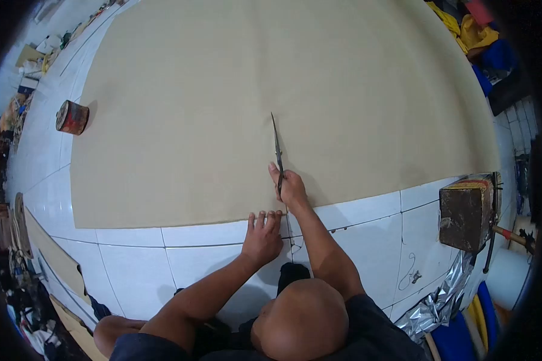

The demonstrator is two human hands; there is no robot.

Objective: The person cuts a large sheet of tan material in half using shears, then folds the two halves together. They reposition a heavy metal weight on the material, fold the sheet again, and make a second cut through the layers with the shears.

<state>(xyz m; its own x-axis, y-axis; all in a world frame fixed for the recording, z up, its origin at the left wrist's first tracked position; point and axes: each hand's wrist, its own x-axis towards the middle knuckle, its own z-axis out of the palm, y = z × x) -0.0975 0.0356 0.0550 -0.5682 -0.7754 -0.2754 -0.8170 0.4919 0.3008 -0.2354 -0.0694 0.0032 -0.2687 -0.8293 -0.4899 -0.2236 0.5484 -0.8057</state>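
A wide beige sheet of material (180,120) lies spread over the white floor tiles. My right hand (293,189) is closed around the handles of a pair of dark scissors (277,144), whose blades point away from me over the sheet. The blades look nearly together, with the tip well inside the sheet's near edge. Just left of it, my left hand (263,238) rests with fingers stretched out and fingertips on that near edge. The palm lies over the tiles.
A rusty red tin (73,117) stands at the sheet's left edge. At the right corner sits a dark box-shaped block (462,216). Crumpled silver foil (442,301) and blue and yellow rolls lie lower right. Thin thread (411,271) lies on the tiles.
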